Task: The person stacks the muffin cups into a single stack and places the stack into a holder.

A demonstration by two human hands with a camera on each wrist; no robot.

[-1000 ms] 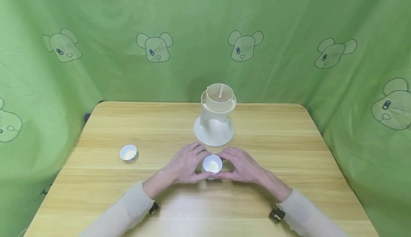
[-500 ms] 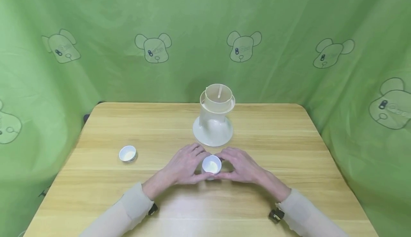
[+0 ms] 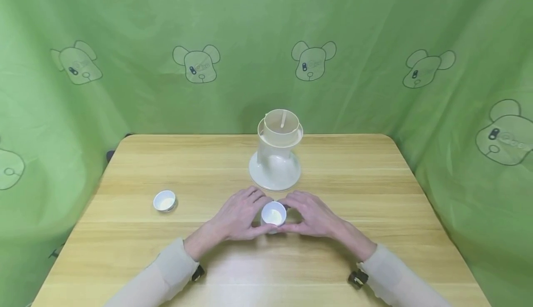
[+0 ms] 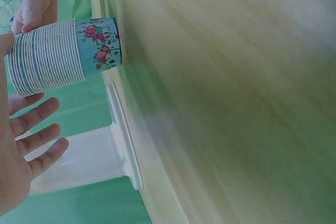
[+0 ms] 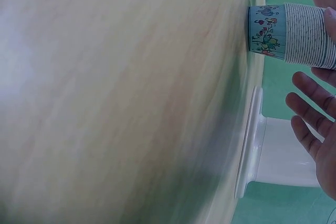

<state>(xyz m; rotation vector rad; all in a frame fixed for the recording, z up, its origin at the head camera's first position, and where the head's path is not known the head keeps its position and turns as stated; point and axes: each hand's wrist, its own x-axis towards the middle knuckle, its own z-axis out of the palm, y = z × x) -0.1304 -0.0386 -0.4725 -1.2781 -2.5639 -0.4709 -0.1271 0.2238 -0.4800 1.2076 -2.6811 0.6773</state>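
Note:
A tall stack of nested paper cups (image 3: 273,214) stands upright on the table between both hands. Its lowest cup shows a blue side printed with red figures (image 4: 100,44) in the left wrist view. My left hand (image 3: 241,215) holds the stack near the top from the left, thumb on the near side and index finger on the far side. From the right, my right hand (image 3: 311,215) grips the same upper part in a like way. The other fingers (image 5: 307,111) are spread off the stack in the wrist views.
Behind the stack stands a white cup-holder-like stand (image 3: 275,175) with a round base and an open cylinder on top. Another white-lined paper cup (image 3: 164,201) sits at the left on the wooden table (image 3: 354,168). A green curtain (image 3: 250,15) surrounds the table.
The hands keep their hold on the stack of paper cups, which stays in place. Only the head view has shifted slightly.

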